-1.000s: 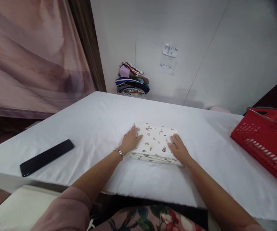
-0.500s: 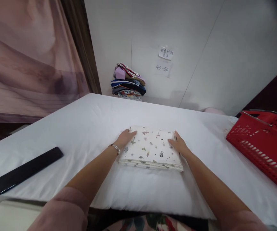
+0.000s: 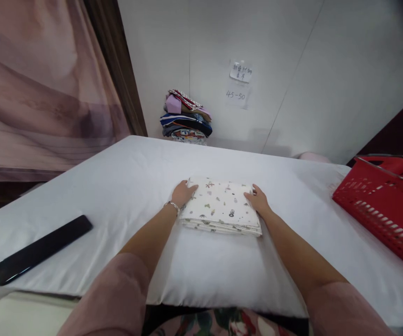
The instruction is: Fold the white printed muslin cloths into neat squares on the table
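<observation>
A folded white cloth with small printed figures (image 3: pixel 220 207) lies on the white-covered table (image 3: pixel 127 186), a little ahead of me. My left hand (image 3: pixel 183 192) grips its left edge, fingers curled over the top near the far left corner. My right hand (image 3: pixel 258 200) holds the right edge the same way, near the far right corner. A thin bracelet circles my left wrist. Both pink sleeves reach in from the bottom.
A long black flat object (image 3: pixel 42 249) lies near the table's left front edge. A red plastic basket (image 3: pixel 383 205) sits at the right. A stack of folded colourful clothes (image 3: pixel 186 116) stands by the white wall behind the table. A pink curtain hangs at left.
My hands slid from lying on top of the folded cloth out to its left and right edges. The cloth sits slightly farther from me; the view shifted a little.
</observation>
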A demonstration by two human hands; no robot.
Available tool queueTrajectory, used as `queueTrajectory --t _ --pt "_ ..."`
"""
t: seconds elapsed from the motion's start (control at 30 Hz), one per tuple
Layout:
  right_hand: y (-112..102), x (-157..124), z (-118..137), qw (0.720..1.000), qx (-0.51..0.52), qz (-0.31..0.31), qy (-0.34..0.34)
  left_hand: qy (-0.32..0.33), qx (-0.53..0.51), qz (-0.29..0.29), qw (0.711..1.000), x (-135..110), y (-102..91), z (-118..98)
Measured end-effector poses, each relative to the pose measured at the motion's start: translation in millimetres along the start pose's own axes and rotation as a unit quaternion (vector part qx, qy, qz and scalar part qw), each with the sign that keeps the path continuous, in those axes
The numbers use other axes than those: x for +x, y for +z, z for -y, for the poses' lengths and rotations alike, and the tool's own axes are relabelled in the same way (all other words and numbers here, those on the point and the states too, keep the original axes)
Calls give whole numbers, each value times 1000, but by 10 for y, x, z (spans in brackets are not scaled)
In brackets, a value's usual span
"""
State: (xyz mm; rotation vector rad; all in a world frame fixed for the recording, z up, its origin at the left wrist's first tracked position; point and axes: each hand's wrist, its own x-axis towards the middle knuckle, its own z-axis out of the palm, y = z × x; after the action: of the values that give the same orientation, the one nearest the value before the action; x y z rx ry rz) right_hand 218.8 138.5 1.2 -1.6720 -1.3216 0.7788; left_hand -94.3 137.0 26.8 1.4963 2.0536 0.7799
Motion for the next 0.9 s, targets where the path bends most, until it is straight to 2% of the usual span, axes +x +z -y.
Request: queueTrajectory --t 0.17,0.27,0.37,0.47,0.57,0.63,0.8,0.9 --pt "-83 -137 -85 998 39 39 1 -8 5 41 999 -70 -77 52" --pt "-167 -367 -158 994 84 63 -11 -19 -10 61 998 -246 -176 82" --pt "-239 -624 -196 991 115 72 -2 0 -14 77 997 -460 -240 130" --pt "-320 -846 -197 992 115 44 -12 39 -10 48 998 -677 -241 185" --pt "-415 -1012 -195 993 116 -27 -18 118 28 -44 992 -886 -191 209" --pt "-470 -1089 -204 989 139 -57 -9 198 57 -77 976 -1020 -130 183" --pt "-505 -1181 -241 987 151 -54 3 376 55 -19 925 -1303 134 -71" --pt "-474 -1193 -246 989 141 -35 -4 437 38 23 898 -1413 344 -323"
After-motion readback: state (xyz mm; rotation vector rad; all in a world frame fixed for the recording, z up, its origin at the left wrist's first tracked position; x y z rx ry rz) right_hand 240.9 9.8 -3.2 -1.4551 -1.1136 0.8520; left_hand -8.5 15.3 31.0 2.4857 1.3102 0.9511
